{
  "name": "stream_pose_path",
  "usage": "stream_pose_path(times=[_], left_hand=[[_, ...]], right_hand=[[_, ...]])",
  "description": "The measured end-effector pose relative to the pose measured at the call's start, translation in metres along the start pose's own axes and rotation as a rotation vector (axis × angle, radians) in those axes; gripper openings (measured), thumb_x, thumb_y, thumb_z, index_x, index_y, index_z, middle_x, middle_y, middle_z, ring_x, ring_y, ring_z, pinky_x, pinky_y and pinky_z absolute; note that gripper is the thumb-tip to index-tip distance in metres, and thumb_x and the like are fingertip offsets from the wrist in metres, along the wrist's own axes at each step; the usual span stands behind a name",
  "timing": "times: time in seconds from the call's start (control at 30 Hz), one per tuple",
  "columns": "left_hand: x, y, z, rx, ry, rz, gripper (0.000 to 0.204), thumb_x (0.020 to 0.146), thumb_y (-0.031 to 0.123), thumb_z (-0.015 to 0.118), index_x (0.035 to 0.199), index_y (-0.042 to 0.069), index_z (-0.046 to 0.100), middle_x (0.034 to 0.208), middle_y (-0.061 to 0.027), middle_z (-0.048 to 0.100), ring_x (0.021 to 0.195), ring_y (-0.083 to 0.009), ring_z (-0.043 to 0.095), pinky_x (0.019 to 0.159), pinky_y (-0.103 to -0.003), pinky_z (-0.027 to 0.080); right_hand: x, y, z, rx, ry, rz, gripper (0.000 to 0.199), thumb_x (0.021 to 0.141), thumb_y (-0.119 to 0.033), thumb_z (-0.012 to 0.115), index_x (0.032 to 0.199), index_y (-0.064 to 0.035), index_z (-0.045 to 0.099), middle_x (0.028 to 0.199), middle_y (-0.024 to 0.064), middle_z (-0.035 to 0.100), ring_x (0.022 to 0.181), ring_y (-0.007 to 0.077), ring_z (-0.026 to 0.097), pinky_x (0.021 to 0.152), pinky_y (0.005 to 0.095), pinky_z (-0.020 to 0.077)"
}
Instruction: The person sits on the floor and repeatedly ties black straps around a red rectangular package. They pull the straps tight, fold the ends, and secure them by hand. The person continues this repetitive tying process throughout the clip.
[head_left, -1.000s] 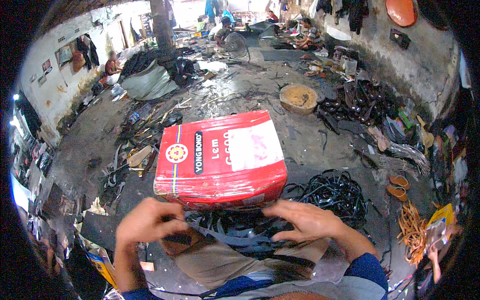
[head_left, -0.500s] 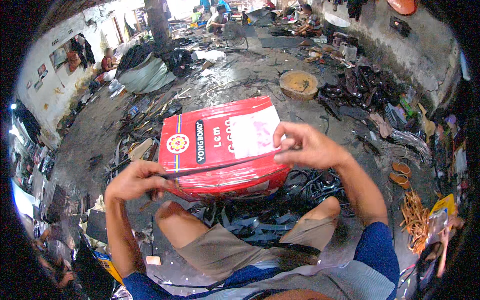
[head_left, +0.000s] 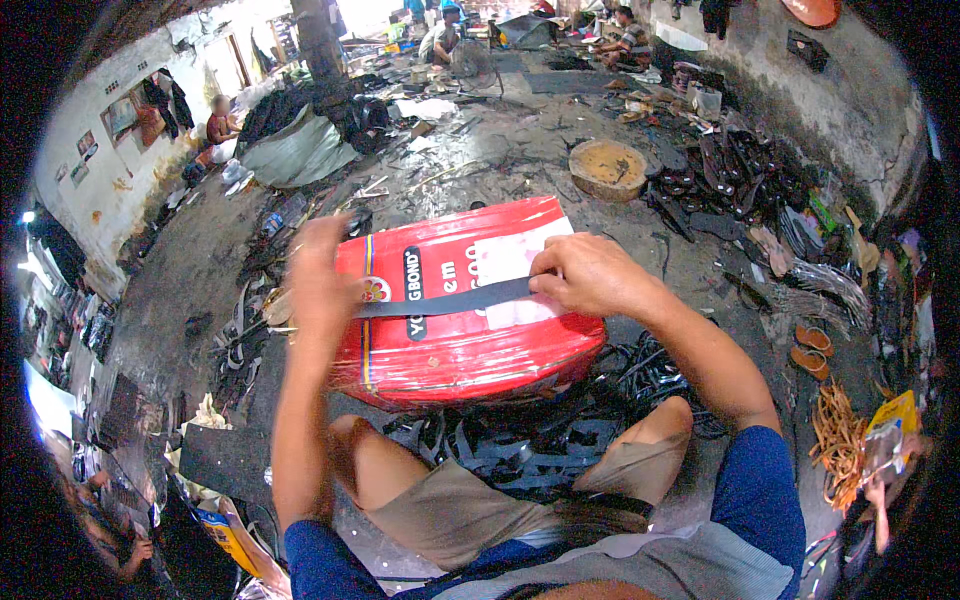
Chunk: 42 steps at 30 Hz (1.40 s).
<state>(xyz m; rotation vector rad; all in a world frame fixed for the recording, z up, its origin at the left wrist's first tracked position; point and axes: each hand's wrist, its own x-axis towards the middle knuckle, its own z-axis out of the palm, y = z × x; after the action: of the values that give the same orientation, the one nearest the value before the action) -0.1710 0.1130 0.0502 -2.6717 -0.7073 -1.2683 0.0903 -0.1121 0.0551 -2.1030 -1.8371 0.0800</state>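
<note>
A red box (head_left: 440, 365) wrapped in shiny clear film sits in front of my crossed legs, with a white patch on its top right. Across its top runs a flat black strip (head_left: 440, 301). My right hand (head_left: 585, 275) is closed, pinching the strip's right end between thumb and fingers over the white patch. At the box's left edge, my left hand (head_left: 325, 270) is smeared by motion beside the strip's left end; whether its fingers grip the strip cannot be made out.
Black strip scraps (head_left: 490, 450) lie between my legs. Beyond the box stands a round wooden block (head_left: 608, 168), with a heap of dark pieces (head_left: 735, 175) to its right. Brown sandals (head_left: 812, 350) and tan strips (head_left: 840, 440) lie at right. Several people sit farther back.
The strip has moved from the box's near edge onto its top and now shows its flat face. My left hand has risen up and away from me; my right hand has shifted slightly.
</note>
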Motion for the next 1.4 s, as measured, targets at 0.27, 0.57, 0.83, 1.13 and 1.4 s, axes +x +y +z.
stream_pose_path(times=[0.27,0.57,0.83,1.13,1.4], left_hand=[[0.002,0.137,0.092,-0.877,-0.426,-0.216,0.032,0.081,0.007,0.070,0.111,0.001,0.063,0.086,-0.0113,0.069,0.076,-0.0185,0.067,0.070,-0.035,0.054],[-0.002,0.146,0.086,-0.805,-0.388,-0.178,0.014,0.084,0.006,0.074,0.095,-0.001,0.074,0.091,-0.0115,0.070,0.084,-0.0190,0.070,0.074,-0.033,0.055],[-0.007,0.139,0.085,-0.832,-0.458,-0.209,0.014,0.081,0.007,0.078,0.094,0.000,0.076,0.091,-0.0104,0.069,0.082,-0.0179,0.066,0.073,-0.033,0.053],[-0.004,0.137,0.088,-0.929,-0.455,-0.275,0.012,0.082,0.008,0.078,0.091,0.001,0.075,0.086,-0.0061,0.069,0.077,-0.0129,0.062,0.066,-0.029,0.050],[-0.007,0.137,0.096,-0.869,-0.414,-0.321,0.010,0.083,0.010,0.074,0.082,0.001,0.074,0.079,-0.0067,0.069,0.072,-0.0126,0.063,0.065,-0.030,0.051]], right_hand=[[-0.010,-0.009,0.001,0.079,0.192,0.136,0.025,0.085,-0.026,0.074,0.099,-0.0069,0.069,0.094,0.0175,0.074,0.091,0.0399,0.071,0.079,0.0515,0.0552],[-0.029,0.015,0.012,0.027,0.391,-0.051,0.016,0.085,-0.023,0.074,0.093,-0.0092,0.077,0.093,0.0103,0.064,0.079,0.0327,0.067,0.073,0.0449,0.0545],[-0.028,0.021,0.005,-0.081,0.237,-0.154,0.025,0.087,-0.030,0.071,0.093,-0.0060,0.076,0.099,0.0159,0.063,0.084,0.0355,0.069,0.079,0.0485,0.0566],[-0.025,0.027,0.011,0.226,0.369,-0.059,0.018,0.079,-0.021,0.079,0.090,-0.0063,0.079,0.091,0.0127,0.061,0.085,0.0291,0.064,0.077,0.0403,0.0530],[-0.016,0.031,0.038,0.399,0.461,0.185,0.016,0.075,-0.019,0.082,0.082,-0.0057,0.076,0.068,0.0014,0.049,0.064,0.0141,0.048,0.064,0.0306,0.0414]])
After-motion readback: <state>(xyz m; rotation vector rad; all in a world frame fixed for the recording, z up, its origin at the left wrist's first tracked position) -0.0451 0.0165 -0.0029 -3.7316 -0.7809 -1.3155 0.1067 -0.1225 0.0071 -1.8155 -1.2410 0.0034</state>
